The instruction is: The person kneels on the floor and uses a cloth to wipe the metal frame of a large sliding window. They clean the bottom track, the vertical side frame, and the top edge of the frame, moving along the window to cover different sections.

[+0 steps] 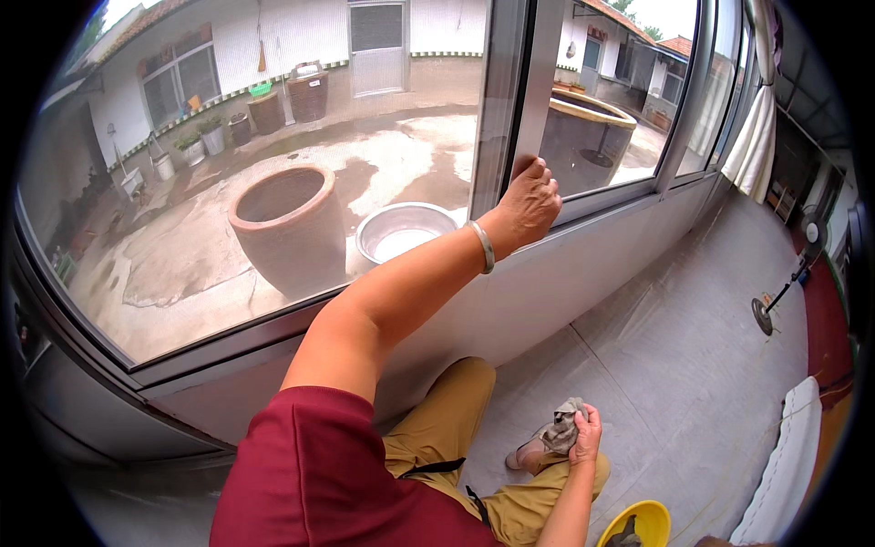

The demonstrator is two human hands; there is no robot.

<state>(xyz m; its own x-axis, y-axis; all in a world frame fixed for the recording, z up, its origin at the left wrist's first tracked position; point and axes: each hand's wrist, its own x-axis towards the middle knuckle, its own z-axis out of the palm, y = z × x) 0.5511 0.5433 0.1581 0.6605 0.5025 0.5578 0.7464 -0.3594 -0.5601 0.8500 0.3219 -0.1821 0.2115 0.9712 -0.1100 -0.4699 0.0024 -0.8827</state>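
My left hand (531,199), with a bracelet (484,246) on its wrist, is closed at the metal upright of the sliding window frame (531,109), its fingers curled round the edge near the sill. What lies under the fingers is partly hidden. Lower down, beside my knee, my right hand (588,436) grips a crumpled grey cloth (565,425). That cloth hangs above my shoe, apart from the window. A yellow basin (653,521) with a dark cloth (627,533) in it stands on the floor near my right forearm, cut off by the lower edge.
A mesh screen (392,164) fills the left window section. Outside stand a large clay pot (305,246), a metal basin (365,242) and a big dark vat (579,150). A curtain (755,137) hangs at the right, with a standing fan (764,316) on the grey floor (674,337).
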